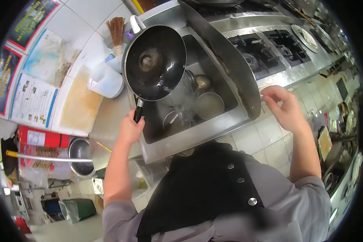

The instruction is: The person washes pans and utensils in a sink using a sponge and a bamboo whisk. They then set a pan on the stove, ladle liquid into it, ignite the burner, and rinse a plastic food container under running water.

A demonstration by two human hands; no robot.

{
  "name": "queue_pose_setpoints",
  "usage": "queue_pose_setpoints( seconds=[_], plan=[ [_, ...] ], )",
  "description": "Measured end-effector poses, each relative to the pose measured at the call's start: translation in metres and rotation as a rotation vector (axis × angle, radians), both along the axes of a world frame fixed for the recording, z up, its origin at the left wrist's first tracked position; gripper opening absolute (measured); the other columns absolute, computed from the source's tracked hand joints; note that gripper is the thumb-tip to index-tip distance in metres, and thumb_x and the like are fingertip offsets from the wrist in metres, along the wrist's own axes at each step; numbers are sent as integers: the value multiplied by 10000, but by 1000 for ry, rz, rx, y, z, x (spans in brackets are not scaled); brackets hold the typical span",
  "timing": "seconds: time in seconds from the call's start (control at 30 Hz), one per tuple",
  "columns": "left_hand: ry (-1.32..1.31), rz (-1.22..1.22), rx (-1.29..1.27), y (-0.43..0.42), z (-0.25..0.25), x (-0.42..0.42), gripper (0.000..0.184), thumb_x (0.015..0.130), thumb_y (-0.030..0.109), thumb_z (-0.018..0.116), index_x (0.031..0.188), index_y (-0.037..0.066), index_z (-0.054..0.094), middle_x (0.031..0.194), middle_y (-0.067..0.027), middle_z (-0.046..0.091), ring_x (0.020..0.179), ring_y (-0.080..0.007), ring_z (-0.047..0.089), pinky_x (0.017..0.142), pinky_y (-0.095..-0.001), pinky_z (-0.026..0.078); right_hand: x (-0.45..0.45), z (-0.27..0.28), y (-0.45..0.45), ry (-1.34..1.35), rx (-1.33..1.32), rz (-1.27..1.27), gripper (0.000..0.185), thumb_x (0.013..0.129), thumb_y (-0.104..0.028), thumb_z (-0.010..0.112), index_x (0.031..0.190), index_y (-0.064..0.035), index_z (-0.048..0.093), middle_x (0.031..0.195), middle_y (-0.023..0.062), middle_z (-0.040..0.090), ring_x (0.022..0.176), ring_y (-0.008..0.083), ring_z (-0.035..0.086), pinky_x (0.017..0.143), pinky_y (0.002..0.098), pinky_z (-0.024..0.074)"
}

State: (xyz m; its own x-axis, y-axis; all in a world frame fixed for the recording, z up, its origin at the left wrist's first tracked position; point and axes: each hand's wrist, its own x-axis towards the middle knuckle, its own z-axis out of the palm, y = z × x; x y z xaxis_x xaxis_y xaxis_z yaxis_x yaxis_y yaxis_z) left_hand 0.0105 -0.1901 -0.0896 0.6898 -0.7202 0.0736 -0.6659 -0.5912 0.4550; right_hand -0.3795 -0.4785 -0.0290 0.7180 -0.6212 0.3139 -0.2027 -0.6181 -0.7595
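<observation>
My left hand is closed round the black handle of a wok, which is tilted up over the left side of the sink. The wok's dark inside faces me, with a worn brownish patch at its middle. Beneath it, a round pot and a small metal bowl lie in the sink amid steam or splashing water. Off to the right, past the sink's raised side panel, my right hand hangs in the air with fingers curled and thumb near the fingertips. I make out nothing in it.
A white plastic jug and a straw brush stand left of the wok. Above it curves a white faucet. Gas burners and a plate lie to the right. A metal bowl sits at lower left.
</observation>
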Motion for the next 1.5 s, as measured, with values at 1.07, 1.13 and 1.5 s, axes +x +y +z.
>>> queue_pose_setpoints(
  seconds=[1.07,1.13,1.5],
  plan=[
    [442,9,-489,-181,139,-218,129,947,167,592,922,60,524,617,8,488,441,-80,431,428,-234,343,-248,-50,-134,31,156,-280,137,929,-98,625,1021,2,647,801,7,614,702,66,539,630,238,467],
    [737,-7,-566,-206,153,-246,77,958,158,556,961,93,516,619,23,463,430,-72,400,423,-239,325,-253,-50,-129,31,173,-275,138,928,-97,629,1025,0,645,802,4,616,702,63,544,634,232,471],
    [1354,48,-369,-353,16,-329,145,872,105,595,796,81,473,639,-31,535,469,-120,478,428,-302,410,-290,-75,-107,90,282,-318,163,917,-98,646,1046,0,656,804,26,636,729,82,575,655,245,489]
  ],
)
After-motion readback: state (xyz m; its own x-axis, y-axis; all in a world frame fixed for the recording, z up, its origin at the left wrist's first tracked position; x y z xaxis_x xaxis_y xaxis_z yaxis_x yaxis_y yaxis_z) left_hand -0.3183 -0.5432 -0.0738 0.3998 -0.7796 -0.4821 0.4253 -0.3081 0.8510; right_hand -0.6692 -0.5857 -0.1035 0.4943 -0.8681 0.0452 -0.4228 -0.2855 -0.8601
